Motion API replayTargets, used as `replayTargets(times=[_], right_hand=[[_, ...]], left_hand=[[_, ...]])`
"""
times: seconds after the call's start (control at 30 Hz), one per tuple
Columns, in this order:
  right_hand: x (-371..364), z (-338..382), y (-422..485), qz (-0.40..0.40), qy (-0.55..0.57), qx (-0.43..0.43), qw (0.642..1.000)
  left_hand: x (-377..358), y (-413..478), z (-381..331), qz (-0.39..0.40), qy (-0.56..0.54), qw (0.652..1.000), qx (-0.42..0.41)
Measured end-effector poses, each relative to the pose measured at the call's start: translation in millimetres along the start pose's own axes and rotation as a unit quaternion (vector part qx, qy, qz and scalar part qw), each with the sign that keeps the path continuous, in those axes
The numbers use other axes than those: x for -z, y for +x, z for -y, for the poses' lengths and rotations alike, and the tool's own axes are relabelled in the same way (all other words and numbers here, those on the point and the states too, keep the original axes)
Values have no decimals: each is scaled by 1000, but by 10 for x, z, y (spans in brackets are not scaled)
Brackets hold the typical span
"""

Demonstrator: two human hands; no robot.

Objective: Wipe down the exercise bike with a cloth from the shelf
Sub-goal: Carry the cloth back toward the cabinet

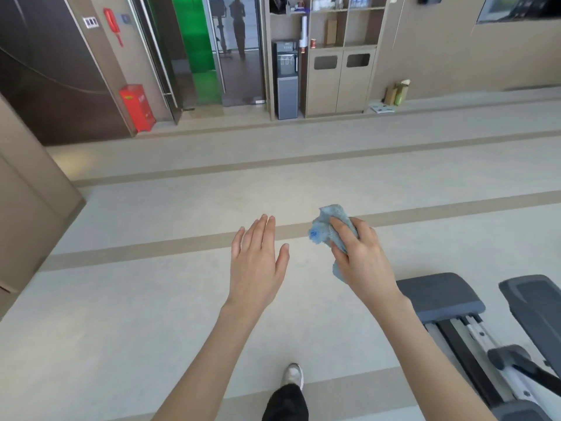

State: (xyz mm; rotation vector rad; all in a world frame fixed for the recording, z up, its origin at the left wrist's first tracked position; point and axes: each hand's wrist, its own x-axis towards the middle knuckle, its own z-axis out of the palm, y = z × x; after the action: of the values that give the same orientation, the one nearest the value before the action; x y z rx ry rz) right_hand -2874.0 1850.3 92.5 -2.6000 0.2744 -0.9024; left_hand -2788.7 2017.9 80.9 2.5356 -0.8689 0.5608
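My right hand [361, 256] grips a crumpled light blue cloth [323, 229], with fingers curled round it in the middle of the view. Beside it, my left hand [256, 262] is held flat with straight fingers and holds nothing. Both hands hover over the pale floor. At the lower right, grey and black parts of an exercise machine [440, 296] show, with rails and pads running off the frame. The wooden shelf unit [343, 56] stands against the far wall, straight ahead.
A grey water dispenser [285, 80] stands left of the shelf unit. Glass doors [236, 50] and a red box [136, 107] are at the far left. Paper bags [397, 92] lean on the wall at right. A beige panel [27, 208] juts in at left. My shoe [294, 375] is below.
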Motion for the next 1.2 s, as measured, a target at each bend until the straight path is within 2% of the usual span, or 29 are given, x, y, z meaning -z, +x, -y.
replayTargets(times=[0.3, 0.73, 0.93, 1.2], right_hand=[[-727, -957, 1538, 2, -24, -32, 999], [-1509, -2224, 3828, -28, -39, -60, 997], [-1944, -3050, 4884, -42, -44, -60, 996], [-2462, -4293, 6863, -42, -30, -27, 998]], left_hand=[[-1043, 1728, 244, 12, -24, 1000, -9], [-2181, 4348, 356, 18, -49, 998, -47], [-2993, 5545, 364, 24, -53, 996, -60], [-4021, 7654, 303, 13, -56, 997, -43]])
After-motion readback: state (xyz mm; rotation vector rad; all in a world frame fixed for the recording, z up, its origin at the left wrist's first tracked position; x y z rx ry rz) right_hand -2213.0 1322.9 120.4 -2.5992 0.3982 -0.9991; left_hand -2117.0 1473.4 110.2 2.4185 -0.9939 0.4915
